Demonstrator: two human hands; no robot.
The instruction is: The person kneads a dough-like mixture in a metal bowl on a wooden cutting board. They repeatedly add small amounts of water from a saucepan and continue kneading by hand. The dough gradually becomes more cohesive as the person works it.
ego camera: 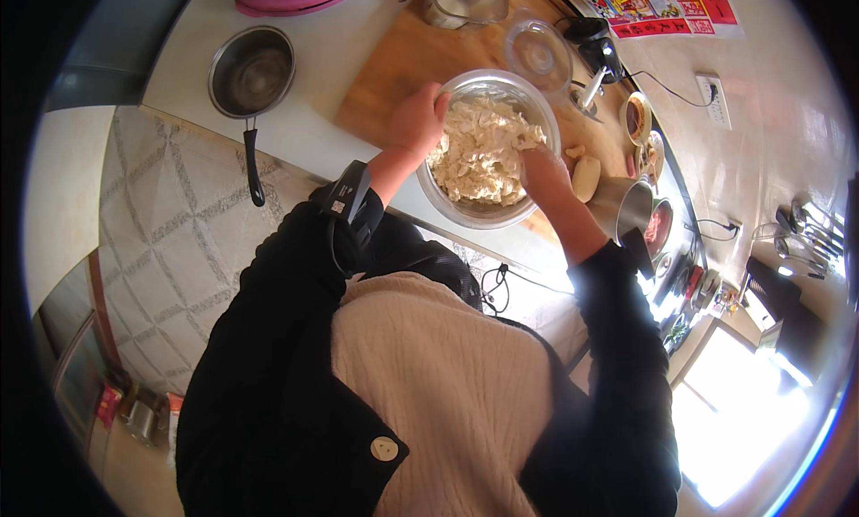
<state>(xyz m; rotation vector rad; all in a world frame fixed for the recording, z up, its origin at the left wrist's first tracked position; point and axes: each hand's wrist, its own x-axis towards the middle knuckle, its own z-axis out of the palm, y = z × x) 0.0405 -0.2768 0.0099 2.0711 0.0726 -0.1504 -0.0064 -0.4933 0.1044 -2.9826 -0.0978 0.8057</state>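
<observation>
A round metal bowl (493, 218) full of rough, shaggy dough (486, 148) stands in front of me, partly over the wooden board (396, 60). My left hand (421, 119) grips the bowl's left rim, with the thumb over the edge. On the right side, my right hand (542, 171) reaches into the bowl against the dough; its fingertips are hidden, so its grasp on the dough does not show. A clear plastic lid (539, 55) lies just behind the bowl.
To the left sits a saucepan (251, 80), its black handle past the counter edge. A clear jug (466, 3) stands at the back. Right of the bowl are a pale peeled piece of food (586, 179), a metal pot (621, 208) and small bowls (635, 117). A wall socket (713, 101) holds a plug.
</observation>
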